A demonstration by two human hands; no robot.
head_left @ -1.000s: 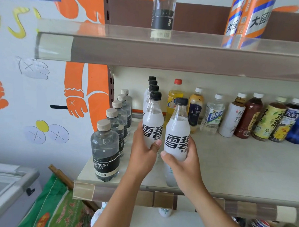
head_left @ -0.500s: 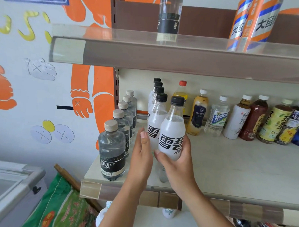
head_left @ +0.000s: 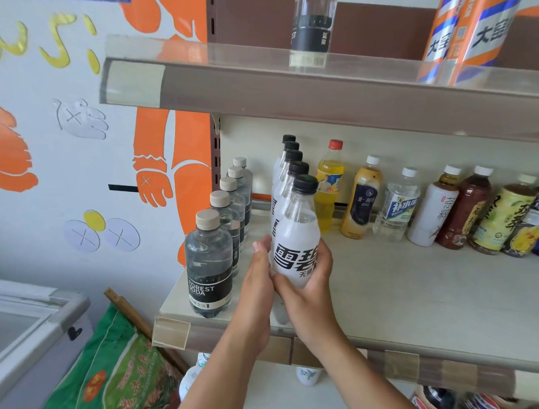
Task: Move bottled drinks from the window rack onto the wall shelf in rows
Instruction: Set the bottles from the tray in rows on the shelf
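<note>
A white bottle (head_left: 298, 233) is gripped by the right hand (head_left: 309, 288), fingers curled round its label, at the near end of a row of black-capped bottles (head_left: 290, 162) on the shelf (head_left: 418, 306). The left hand (head_left: 257, 278) is laid against its left side, fingers straight.

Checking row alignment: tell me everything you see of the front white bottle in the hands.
The front white bottle is cloudy-white plastic with a black cap and bold black characters. It stands roughly upright ahead of a row of matching bottles, near the front edge of the shelf. The right hand grips its lower body; the left hand presses its left side with straight fingers. Its base is mostly hidden.
</note>
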